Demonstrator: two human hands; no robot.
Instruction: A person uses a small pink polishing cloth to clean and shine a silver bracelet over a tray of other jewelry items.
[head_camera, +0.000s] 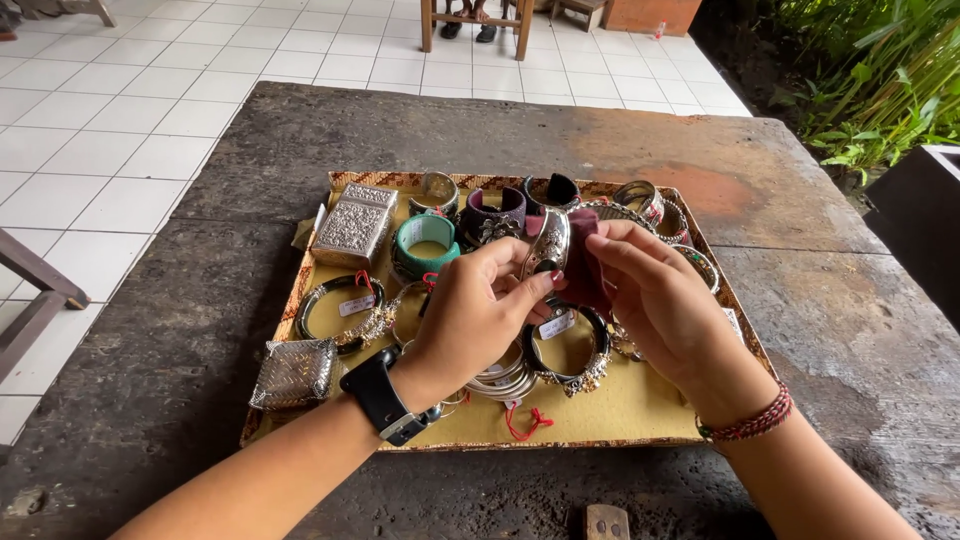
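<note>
My left hand (478, 305) pinches a wide silver cuff bracelet (549, 243) and holds it upright above the tray. My right hand (655, 290) presses a dark maroon cloth (584, 262) against the cuff's right side. Both hands hover over a yellow-lined tray (620, 410) with a patterned rim. In the tray lie several bracelets: a teal bangle (425, 245), a dark purple cuff (495, 212), a black bangle with silver ends (335, 305), and another black bangle (572, 350) under my hands. I wear a black watch on the left wrist and a red braided band on the right.
An embossed silver box (354, 224) and a woven silver pouch (294, 373) sit at the tray's left. The tray rests on a worn dark stone table (800, 300). White floor tiles, chair legs and green plants surround it. A small brown block (606, 522) lies at the near edge.
</note>
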